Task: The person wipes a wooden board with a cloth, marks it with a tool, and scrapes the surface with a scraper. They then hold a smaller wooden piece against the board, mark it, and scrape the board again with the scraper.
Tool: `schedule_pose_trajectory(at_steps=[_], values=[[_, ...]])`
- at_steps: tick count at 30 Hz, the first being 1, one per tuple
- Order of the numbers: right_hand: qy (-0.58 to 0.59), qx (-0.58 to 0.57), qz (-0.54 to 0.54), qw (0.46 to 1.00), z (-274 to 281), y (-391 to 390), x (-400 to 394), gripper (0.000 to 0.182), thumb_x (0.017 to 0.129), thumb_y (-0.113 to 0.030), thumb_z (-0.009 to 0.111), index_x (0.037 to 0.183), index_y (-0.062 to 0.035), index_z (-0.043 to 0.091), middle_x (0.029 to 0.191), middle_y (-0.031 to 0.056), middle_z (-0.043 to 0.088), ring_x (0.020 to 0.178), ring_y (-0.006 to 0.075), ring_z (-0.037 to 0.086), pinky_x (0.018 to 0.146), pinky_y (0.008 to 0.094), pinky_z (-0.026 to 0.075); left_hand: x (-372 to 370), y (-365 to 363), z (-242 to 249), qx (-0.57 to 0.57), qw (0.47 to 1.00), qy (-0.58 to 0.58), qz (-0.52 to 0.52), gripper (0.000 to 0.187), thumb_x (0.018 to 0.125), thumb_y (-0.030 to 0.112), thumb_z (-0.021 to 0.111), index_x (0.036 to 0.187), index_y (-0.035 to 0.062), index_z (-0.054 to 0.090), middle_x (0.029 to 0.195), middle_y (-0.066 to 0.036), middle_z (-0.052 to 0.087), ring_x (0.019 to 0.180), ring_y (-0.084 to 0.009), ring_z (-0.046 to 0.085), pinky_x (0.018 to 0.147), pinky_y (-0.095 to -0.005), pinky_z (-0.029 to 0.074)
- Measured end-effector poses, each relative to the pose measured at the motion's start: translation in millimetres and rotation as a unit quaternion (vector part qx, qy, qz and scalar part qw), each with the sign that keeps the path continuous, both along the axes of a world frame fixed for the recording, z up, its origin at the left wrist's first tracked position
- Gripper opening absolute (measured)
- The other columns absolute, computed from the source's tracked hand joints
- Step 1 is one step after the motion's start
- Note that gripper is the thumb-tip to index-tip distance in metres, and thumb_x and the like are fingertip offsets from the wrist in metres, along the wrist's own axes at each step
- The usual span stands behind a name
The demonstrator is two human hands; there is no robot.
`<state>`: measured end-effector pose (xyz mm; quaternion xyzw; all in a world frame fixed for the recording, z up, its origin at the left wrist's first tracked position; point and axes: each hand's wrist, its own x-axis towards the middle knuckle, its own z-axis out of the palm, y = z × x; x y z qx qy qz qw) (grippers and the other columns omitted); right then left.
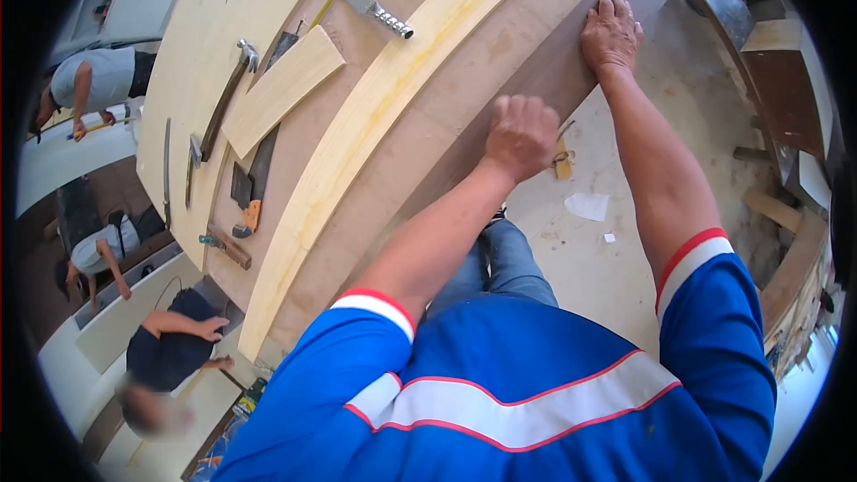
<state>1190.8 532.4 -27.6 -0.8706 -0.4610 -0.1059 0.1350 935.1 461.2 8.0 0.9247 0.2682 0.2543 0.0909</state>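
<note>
At the near edge of the workbench, my left hand is curled into a fist, slightly blurred; whether it holds anything small cannot be made out. My right hand lies on a smooth grey-brown strip along that edge, palm down, with nothing visible in it. A long curved pale wooden board runs across the bench beyond both hands. On the board's far side are a metal tool with a twisted shaft and a short wooden plank.
A hammer, an orange-handled saw and a small wooden block tool lie on the bench. Three other people work at the left. Wooden pieces stand at the right. Paper scraps lie on the floor.
</note>
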Motion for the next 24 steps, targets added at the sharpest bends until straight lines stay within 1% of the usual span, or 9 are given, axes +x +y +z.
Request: schedule_pose_trajectory(at_steps=[3,5,8,12,13,19,21,22,24], values=[[0.003,-0.007,-0.009,1.000,1.2,2.3,-0.4,0.035,0.101,-0.034,0.052,0.130,-0.0176,0.058,0.151,0.0080,0.050,0.147,0.0291,0.038,0.117,0.0521,0.028,-72.8,-33.1,0.5,-0.015,0.999,0.024,0.025,0.011,0.080,0.017,0.064,0.086,0.0129,0.056,0.090,-0.009,0.054,0.088,-0.0293,0.056,0.083,-0.0480,0.040],[0.031,-0.011,0.006,0.999,11.9,3.6,-5.6,0.034,0.100,-0.035,0.052,0.129,-0.0176,0.058,0.150,0.0082,0.050,0.147,0.0293,0.039,0.118,0.0519,0.028,-126.9,-56.4,7.0,-0.031,0.998,0.051,0.024,0.013,0.080,0.018,0.065,0.089,0.0125,0.057,0.093,-0.009,0.055,0.089,-0.0298,0.056,0.083,-0.0480,0.040],[0.026,-0.005,-0.004,1.000,10.4,1.7,-4.2,0.033,0.100,-0.034,0.052,0.128,-0.0174,0.059,0.149,0.0084,0.051,0.147,0.0300,0.039,0.118,0.0518,0.028,-157.6,-63.1,14.6,-0.037,0.997,0.071,-0.002,0.014,0.081,0.017,0.067,0.089,0.0115,0.057,0.093,-0.009,0.055,0.089,-0.0301,0.056,0.084,-0.0481,0.040],[-0.005,0.025,-0.001,1.000,-0.6,1.5,-3.4,0.033,0.099,-0.033,0.052,0.127,-0.0168,0.059,0.147,0.0091,0.052,0.146,0.0315,0.039,0.118,0.0528,0.028,-135.8,-55.0,16.9,-0.038,0.995,0.079,-0.045,0.015,0.081,0.017,0.068,0.089,0.0105,0.057,0.093,-0.009,0.055,0.088,-0.0299,0.056,0.085,-0.0484,0.041],[-0.003,0.038,0.004,0.999,-3.1,1.8,-3.4,0.033,0.099,-0.034,0.052,0.126,-0.0160,0.060,0.147,0.0098,0.052,0.146,0.0326,0.039,0.118,0.0540,0.028,-120.9,-50.0,14.3,-0.026,0.997,0.056,-0.042,0.016,0.080,0.018,0.069,0.090,0.0103,0.058,0.094,-0.009,0.055,0.089,-0.0298,0.056,0.086,-0.0488,0.041],[0.012,0.023,0.008,1.000,2.8,0.6,-4.1,0.035,0.100,-0.033,0.053,0.129,-0.0140,0.057,0.149,0.0103,0.050,0.146,0.0338,0.039,0.117,0.0556,0.028,2.4,-3.1,2.4,0.022,0.998,0.041,-0.031,0.020,0.080,0.025,0.070,0.079,0.0138,0.053,0.084,-0.007,0.052,0.083,-0.0280,0.054,0.082,-0.0471,0.038],[0.015,0.021,0.003,1.000,3.0,-0.7,-5.6,0.035,0.100,-0.033,0.053,0.128,-0.0134,0.057,0.149,0.0107,0.049,0.147,0.0341,0.038,0.117,0.0560,0.028,39.4,9.6,-1.2,0.023,0.999,0.018,-0.032,0.022,0.081,0.027,0.071,0.079,0.0134,0.053,0.084,-0.008,0.051,0.083,-0.0284,0.053,0.082,-0.0474,0.038],[0.015,0.022,0.001,1.000,5.2,1.5,-7.0,0.035,0.100,-0.034,0.053,0.128,-0.0131,0.057,0.149,0.0110,0.049,0.147,0.0343,0.038,0.117,0.0562,0.029,47.0,15.7,1.1,0.026,0.999,0.006,-0.033,0.023,0.082,0.028,0.071,0.078,0.0132,0.053,0.084,-0.008,0.051,0.083,-0.0285,0.053,0.081,-0.0475,0.037],[0.016,0.011,0.002,1.000,6.3,0.1,-8.2,0.034,0.100,-0.033,0.052,0.127,-0.0118,0.058,0.148,0.0119,0.049,0.146,0.0342,0.039,0.115,0.0555,0.031,38.0,10.6,4.6,0.032,0.999,0.028,0.002,0.023,0.082,0.028,0.072,0.081,0.0128,0.054,0.087,-0.009,0.052,0.085,-0.0297,0.054,0.082,-0.0483,0.038]])
